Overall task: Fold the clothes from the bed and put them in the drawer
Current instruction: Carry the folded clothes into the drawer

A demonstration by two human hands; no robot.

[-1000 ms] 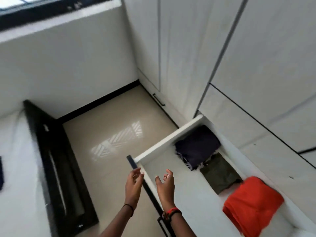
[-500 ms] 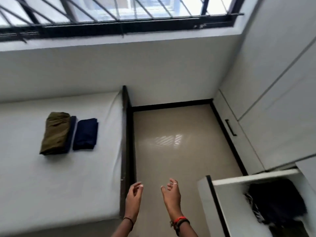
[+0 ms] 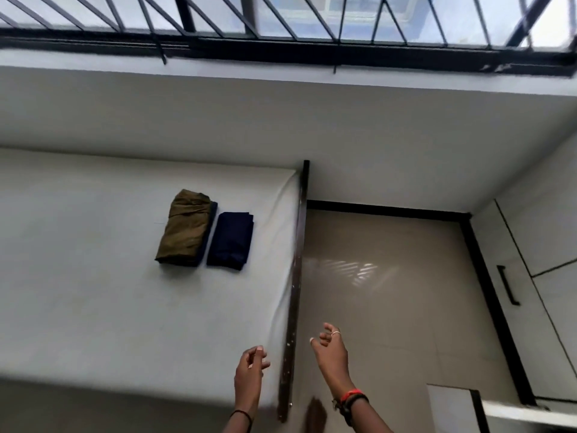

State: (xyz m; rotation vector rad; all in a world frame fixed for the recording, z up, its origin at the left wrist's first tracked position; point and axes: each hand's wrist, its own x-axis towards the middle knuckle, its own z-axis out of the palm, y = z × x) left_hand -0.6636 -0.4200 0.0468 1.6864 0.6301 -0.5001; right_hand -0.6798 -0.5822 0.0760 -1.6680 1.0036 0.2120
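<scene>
Two folded piles lie side by side on the white bed [image 3: 93, 292]: an olive-green garment [image 3: 184, 225] on top of a dark one, and a navy garment [image 3: 231, 240] to its right. My left hand [image 3: 249, 373] hovers empty over the bed's near right corner, fingers loosely curled and apart. Over the floor beside the bed frame is my right hand [image 3: 331, 351], which wears a ring, also empty with fingers apart. Only a corner of the open white drawer [image 3: 512, 412] shows at the bottom right; its contents are out of view.
A dark bed frame rail [image 3: 295, 292] runs between the bed and the beige tiled floor [image 3: 390, 292]. White wardrobe fronts with a black handle [image 3: 507, 284] line the right side. A barred window [image 3: 281, 23] spans the wall above.
The view has swung left from the drawer to the bed. The drawer's clothes have left the frame and the two folded piles now sit nearer the centre. Both hands stay empty and raised.
</scene>
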